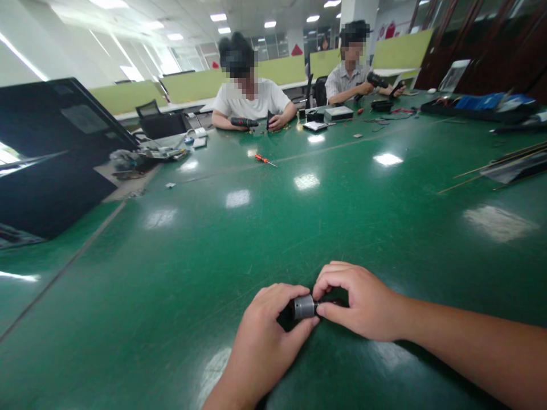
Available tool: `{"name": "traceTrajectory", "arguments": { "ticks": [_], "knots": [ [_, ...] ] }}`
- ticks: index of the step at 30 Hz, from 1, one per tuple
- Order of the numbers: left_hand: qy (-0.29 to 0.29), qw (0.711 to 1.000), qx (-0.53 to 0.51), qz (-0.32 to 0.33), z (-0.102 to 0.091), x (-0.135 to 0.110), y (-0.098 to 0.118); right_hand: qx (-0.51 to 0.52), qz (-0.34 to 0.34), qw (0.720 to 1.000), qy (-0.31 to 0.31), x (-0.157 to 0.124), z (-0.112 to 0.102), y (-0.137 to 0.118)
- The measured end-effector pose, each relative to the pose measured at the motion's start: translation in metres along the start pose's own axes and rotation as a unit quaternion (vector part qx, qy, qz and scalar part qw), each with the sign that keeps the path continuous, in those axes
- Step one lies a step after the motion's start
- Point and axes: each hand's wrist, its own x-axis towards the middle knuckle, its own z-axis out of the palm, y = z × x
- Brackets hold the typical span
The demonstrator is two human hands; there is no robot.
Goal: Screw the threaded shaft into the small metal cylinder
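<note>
My left hand (265, 330) is closed around a small grey metal cylinder with a black end, like a little motor (302, 307), held just above the green table (273, 228) near its front edge. My right hand (359, 302) pinches at the right end of the same cylinder, its fingers curled. Whatever the right fingertips grip there is hidden by the fingers.
A red-handled screwdriver (264, 160) lies mid-table. Two people sit at the far side with black power tools (244, 122) and small parts. A black panel (55, 154) and clutter lie at the left; thin rods (491, 171) and a blue-filled tray (482, 105) at the right.
</note>
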Motion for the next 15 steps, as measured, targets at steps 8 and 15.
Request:
{"name": "traceTrajectory", "arguments": {
  "ticks": [8,15],
  "knots": [
    [-0.005,1.000,-0.002,-0.006,0.0003,-0.0004,-0.0001,0.001,-0.002,1.000,0.003,-0.0012,-0.0003,0.0007],
    [-0.006,1.000,0.004,-0.011,0.0002,0.0001,-0.0005,-0.001,-0.001,1.000,0.003,-0.0008,0.0000,0.0014]
  ]
}}
